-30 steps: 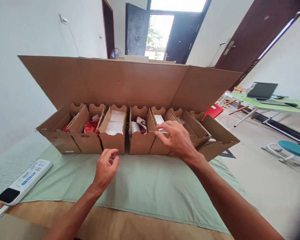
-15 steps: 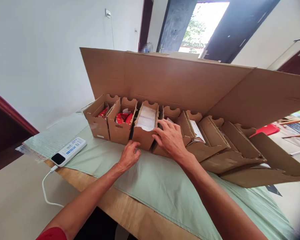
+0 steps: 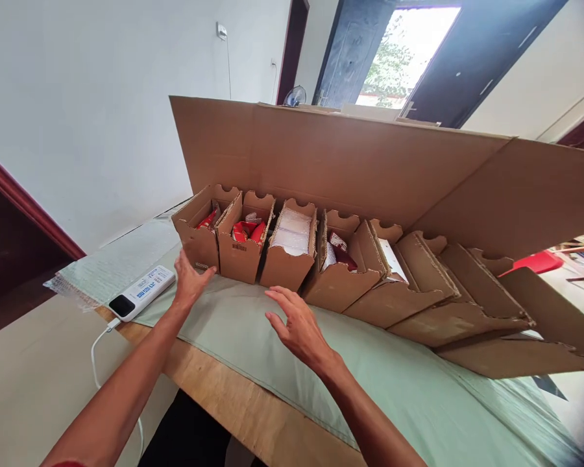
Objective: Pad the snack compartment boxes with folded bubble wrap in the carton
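Note:
My left hand (image 3: 191, 282) has its fingers apart at the lower front corner of the leftmost cardboard bin (image 3: 197, 246), which holds red packets (image 3: 207, 220). Over the cloth, before the third bin (image 3: 287, 267), my right hand (image 3: 299, 324) hovers with spread fingers and nothing in it. That third bin contains bubble-wrapped white items (image 3: 292, 230). Between these two stands a second bin (image 3: 238, 261) with red packets (image 3: 249, 230). Right of the third, another bin (image 3: 343, 282) holds a dark red box (image 3: 341, 250) and some bubble wrap.
More cardboard bins (image 3: 418, 324) lean rightward along the row. A tall cardboard panel (image 3: 331, 155) rises behind them. A white power bank (image 3: 143, 292) with a cable lies at the left on the green cloth (image 3: 253, 331). Bubble wrap (image 3: 102, 266) covers the table's left end.
My left hand has moved left from the second and third bins to the leftmost one. My right hand has come off the third bin's edge, down and toward me. The view has shifted slightly.

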Motion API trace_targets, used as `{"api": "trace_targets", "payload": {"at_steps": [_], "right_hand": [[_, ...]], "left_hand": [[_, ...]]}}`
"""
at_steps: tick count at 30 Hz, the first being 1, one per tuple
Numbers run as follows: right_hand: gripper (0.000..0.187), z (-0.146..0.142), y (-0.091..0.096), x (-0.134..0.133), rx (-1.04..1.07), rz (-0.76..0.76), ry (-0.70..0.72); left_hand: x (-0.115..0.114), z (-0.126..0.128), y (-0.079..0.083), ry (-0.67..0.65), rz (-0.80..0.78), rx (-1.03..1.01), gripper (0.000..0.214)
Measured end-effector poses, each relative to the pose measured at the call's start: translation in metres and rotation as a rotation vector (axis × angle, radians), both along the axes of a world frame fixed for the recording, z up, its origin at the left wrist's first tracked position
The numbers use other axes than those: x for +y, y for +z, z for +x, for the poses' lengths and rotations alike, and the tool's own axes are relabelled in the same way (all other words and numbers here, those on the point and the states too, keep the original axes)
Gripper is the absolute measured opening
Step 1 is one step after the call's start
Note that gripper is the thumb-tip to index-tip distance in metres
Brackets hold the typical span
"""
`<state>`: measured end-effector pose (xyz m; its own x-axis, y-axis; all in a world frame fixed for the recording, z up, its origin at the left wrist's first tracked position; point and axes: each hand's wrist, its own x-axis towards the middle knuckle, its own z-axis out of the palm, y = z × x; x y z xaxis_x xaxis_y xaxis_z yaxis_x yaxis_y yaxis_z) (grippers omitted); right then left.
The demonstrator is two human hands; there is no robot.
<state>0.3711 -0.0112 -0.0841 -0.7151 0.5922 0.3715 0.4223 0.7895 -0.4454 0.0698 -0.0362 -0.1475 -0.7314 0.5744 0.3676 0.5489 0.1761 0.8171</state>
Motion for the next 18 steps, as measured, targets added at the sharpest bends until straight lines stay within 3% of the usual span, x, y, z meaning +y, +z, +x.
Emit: {"api": "trace_targets", "payload": {"at_steps": [5,10,14,18], "right_hand": [[0.064,-0.051,-0.003,0.029,-0.083,-0.211,0.1],[0.07,-0.08,-0.007,0.041,-0.093,-0.257,0.079],[0.053,-0.051,-0.018,0.013,-0.067,-0.253,0.095],[0.029,0.004,-0.049,-0.038,0.014,-0.308,0.055]], "left_hand": [[0.023,0.002,-0.004,0.024,0.004,-0.033,0.111],[0.026,0.0,-0.004,0.032,0.02,-0.026,0.108],[0.012,0.015,-0.003,-0.008,0.027,-0.014,0.099],[-0.024,0.064,-0.02,-0.186,0.017,0.071,0.08]]}}
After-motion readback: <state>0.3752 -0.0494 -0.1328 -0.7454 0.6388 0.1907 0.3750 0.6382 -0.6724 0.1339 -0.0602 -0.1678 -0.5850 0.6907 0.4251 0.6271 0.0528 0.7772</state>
